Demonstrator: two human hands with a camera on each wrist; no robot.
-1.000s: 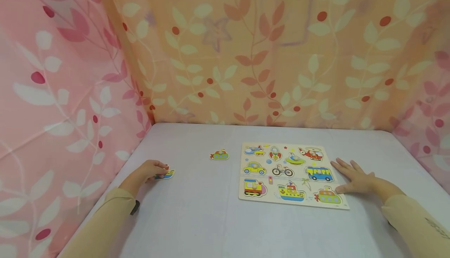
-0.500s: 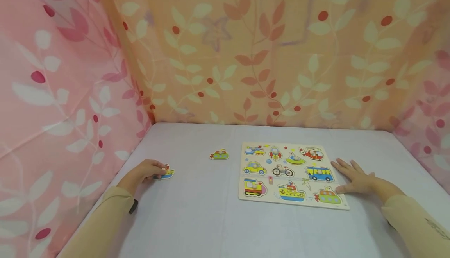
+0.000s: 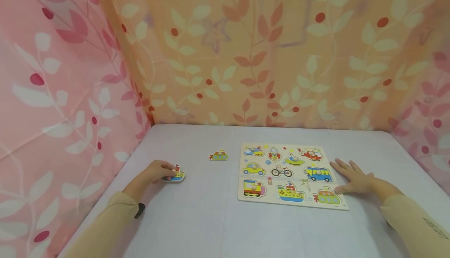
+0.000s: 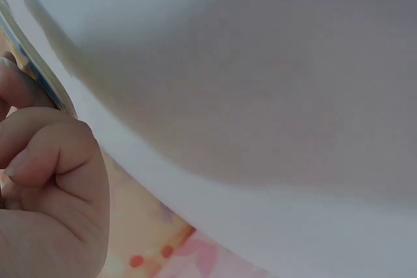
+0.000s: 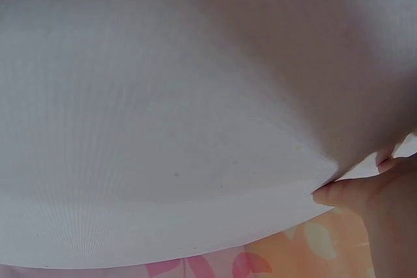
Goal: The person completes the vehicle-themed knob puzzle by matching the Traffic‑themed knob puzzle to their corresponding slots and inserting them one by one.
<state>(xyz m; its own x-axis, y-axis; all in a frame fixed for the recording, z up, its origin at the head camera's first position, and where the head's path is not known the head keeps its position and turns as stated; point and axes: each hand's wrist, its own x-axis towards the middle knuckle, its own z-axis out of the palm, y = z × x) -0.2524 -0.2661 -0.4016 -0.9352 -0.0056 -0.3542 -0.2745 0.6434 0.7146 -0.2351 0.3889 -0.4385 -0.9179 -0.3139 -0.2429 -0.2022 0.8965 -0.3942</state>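
In the head view my left hand pinches a ship puzzle piece, coloured red, yellow and blue, with its fingertips at the piece's left side. A shadow shows just below the piece. The left wrist view shows curled fingers beside the piece's edge. My right hand lies with fingers spread at the right edge of a wooden puzzle board, thumb and fingertips touching that edge. Several knobbed vehicle pieces sit in the board; a ship picture and a submarine picture show along its bottom row.
A loose green and red submarine piece lies on the white-covered table, between my left hand and the board. Leaf-patterned curtains stand along the back and both sides of the table.
My left hand has moved a little to the right with the ship piece, which appears slightly raised from the table. The right hand and the board have stayed in place.
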